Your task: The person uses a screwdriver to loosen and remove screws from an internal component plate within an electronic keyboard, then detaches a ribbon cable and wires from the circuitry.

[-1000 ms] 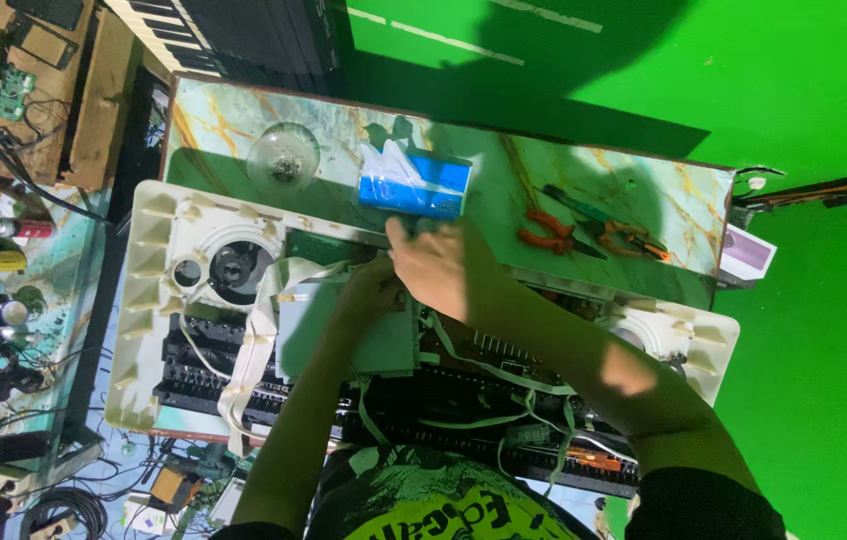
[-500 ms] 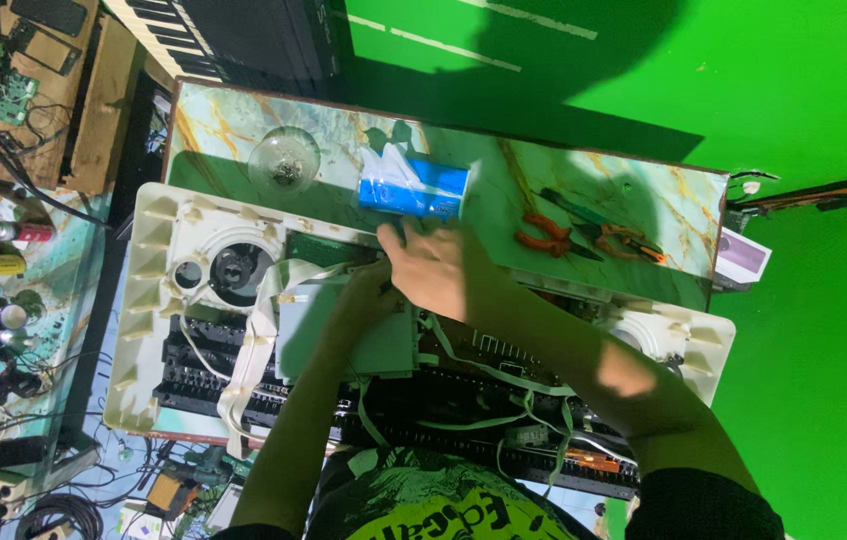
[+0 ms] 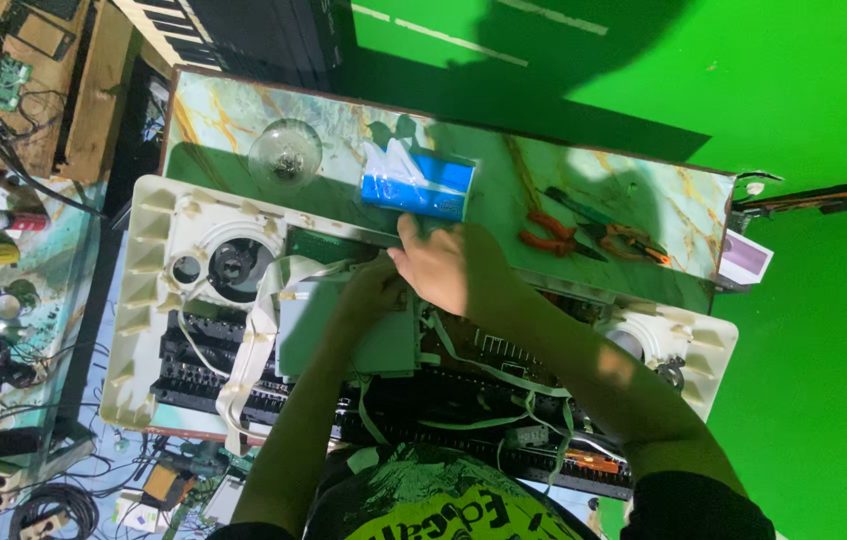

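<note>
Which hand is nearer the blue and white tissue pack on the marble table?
Right. The right hand lies just below the blue and white tissue pack, its fingertips close to the pack's lower edge. The left hand sits farther down-left, on the opened white keyboard housing.

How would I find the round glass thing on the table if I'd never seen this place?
Find the marble-patterned tabletop lying above the opened white keyboard shell. Near its left end, just left of the blue tissue pack, sits the clear light bulb. It is the only round, see-through thing there; the pliers lie far to the right.
</note>
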